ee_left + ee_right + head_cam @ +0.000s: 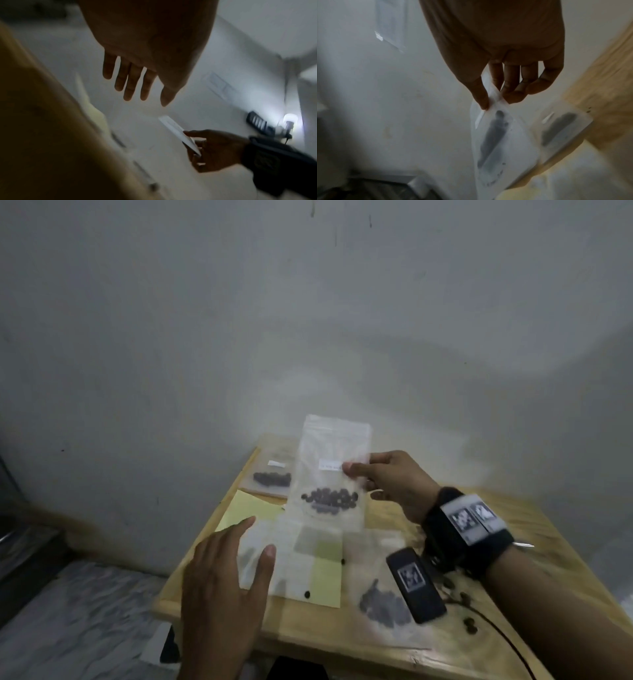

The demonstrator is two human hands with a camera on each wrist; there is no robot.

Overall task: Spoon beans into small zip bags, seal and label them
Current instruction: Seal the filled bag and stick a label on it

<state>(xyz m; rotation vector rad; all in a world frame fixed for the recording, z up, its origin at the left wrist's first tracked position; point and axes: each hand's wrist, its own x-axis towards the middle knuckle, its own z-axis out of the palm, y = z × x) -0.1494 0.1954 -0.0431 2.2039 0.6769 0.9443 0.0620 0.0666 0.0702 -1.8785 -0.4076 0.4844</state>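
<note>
The right hand [394,486] is raised above the worktop [534,546], wrist turned so the thumb faces the person, and it pinches the right edge of a clear zip bag [330,474] between thumb and fingers, the thumb tip just beside a small white label [330,465] on the bag; the right wrist view shows the same pinch, the bag [501,142] hanging below the fingers [513,86] with dark beans [330,498] gathered in a band across its lower half. The left hand [222,583] hovers lower and nearer the person, palm down, fingers straight and slightly spread, holding nothing; its fingertips lie over an empty clear bag [291,556] that rests on a yellow sheet of paper [325,577], and whether they touch it cannot be told. Beyond the held bag, farther from the right hand, a second labelled bag of beans [272,477] lies flat near the back edge of the worktop. Below the right wrist lies another clear bag holding a heap of beans [383,604], partly covered by the black camera unit [416,587] strapped under that wrist. A few loose beans [462,597] are scattered on the wood near the right forearm, and two single beans [307,594] sit on the yellow paper near the left thumb. A grey wall [308,320] stands behind the worktop
</note>
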